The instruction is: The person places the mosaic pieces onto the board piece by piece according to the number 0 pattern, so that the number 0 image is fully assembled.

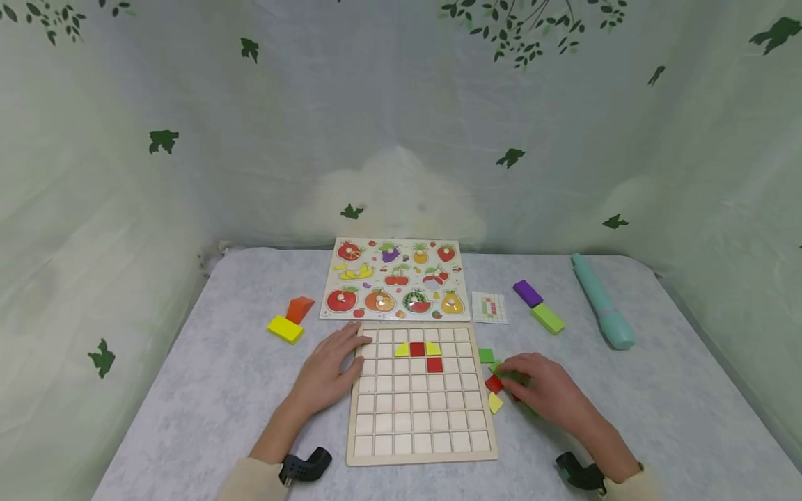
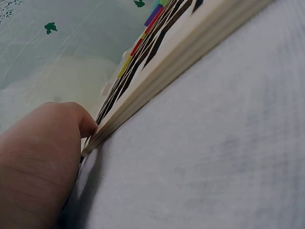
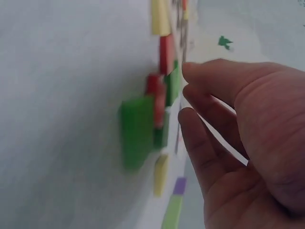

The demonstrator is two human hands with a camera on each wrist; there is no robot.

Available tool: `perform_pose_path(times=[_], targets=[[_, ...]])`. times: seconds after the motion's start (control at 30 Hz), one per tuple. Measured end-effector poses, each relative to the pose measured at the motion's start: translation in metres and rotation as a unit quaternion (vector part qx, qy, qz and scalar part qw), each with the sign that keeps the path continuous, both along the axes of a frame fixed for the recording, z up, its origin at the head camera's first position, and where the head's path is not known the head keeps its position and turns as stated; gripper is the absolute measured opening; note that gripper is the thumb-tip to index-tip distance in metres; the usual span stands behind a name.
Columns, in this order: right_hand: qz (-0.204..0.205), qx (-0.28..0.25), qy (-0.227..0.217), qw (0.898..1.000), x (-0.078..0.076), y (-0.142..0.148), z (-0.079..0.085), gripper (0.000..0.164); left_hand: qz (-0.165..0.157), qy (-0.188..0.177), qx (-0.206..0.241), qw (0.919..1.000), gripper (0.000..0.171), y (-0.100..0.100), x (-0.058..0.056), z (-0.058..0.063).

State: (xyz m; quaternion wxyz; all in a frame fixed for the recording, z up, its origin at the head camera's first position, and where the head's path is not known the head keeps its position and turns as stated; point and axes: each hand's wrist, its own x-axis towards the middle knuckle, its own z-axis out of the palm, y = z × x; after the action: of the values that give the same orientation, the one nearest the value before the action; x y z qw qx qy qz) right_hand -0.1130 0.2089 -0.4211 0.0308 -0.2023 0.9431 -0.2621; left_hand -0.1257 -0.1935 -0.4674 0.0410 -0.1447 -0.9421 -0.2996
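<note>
A wooden grid board (image 1: 404, 421) lies in the middle of the table, with two yellow quarter-round tiles and two red square tiles (image 1: 416, 349) in its upper cells. My left hand (image 1: 328, 372) rests on the board's left edge; in the left wrist view its thumb touches the rim. Just right of the board, my right hand (image 1: 544, 390) hovers over a loose pile of green, red and yellow tiles. The right wrist view shows that hand's bent fingers (image 3: 195, 138) apart from the thumb, with nothing between them, beside a green tile (image 3: 137, 131) and red tiles (image 3: 166, 53).
Behind the board lies a fruit picture puzzle (image 1: 395, 278), with a small pattern card (image 1: 489, 307) beside it. Purple (image 1: 528, 293) and light green blocks (image 1: 548, 319) and a teal bat-shaped object (image 1: 601, 303) are at right. Orange (image 1: 299, 309) and yellow blocks (image 1: 285, 330) sit left.
</note>
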Motion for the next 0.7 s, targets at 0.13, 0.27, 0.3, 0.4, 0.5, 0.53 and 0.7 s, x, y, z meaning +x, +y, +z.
perform_pose_path(times=[0.13, 0.27, 0.3, 0.4, 0.5, 0.53, 0.7], targets=[[0.015, 0.018, 0.006, 1.000, 0.003, 0.010, -0.005, 0.028, 0.001, -0.002, 0.001, 1.0000, 0.039, 0.000, 0.000, 0.001], [0.012, 0.024, 0.006, 1.000, 0.006, 0.011, -0.009, 0.029, 0.000, -0.002, 0.001, 1.0000, 0.039, 0.000, 0.000, 0.001], [0.013, 0.024, 0.008, 1.000, 0.006, 0.011, -0.009, 0.030, 0.000, -0.001, 0.001, 1.0000, 0.039, 0.000, 0.000, 0.001], [0.021, 0.018, 0.014, 1.000, 0.006, 0.007, -0.010, 0.032, 0.001, -0.001, 0.002, 1.0000, 0.039, -0.001, 0.000, 0.001], [0.031, 0.015, 0.014, 0.999, 0.005, 0.003, -0.011, 0.033, 0.002, 0.000, 0.002, 1.0000, 0.038, -0.001, -0.001, 0.000], [0.032, 0.016, 0.013, 0.999, 0.005, 0.001, -0.011, 0.032, 0.001, 0.001, 0.002, 1.0000, 0.038, -0.001, -0.002, -0.001], [0.036, 0.025, -0.002, 0.999, 0.003, -0.004, -0.011, 0.027, 0.001, -0.001, 0.007, 1.0000, 0.038, 0.000, -0.001, -0.002]])
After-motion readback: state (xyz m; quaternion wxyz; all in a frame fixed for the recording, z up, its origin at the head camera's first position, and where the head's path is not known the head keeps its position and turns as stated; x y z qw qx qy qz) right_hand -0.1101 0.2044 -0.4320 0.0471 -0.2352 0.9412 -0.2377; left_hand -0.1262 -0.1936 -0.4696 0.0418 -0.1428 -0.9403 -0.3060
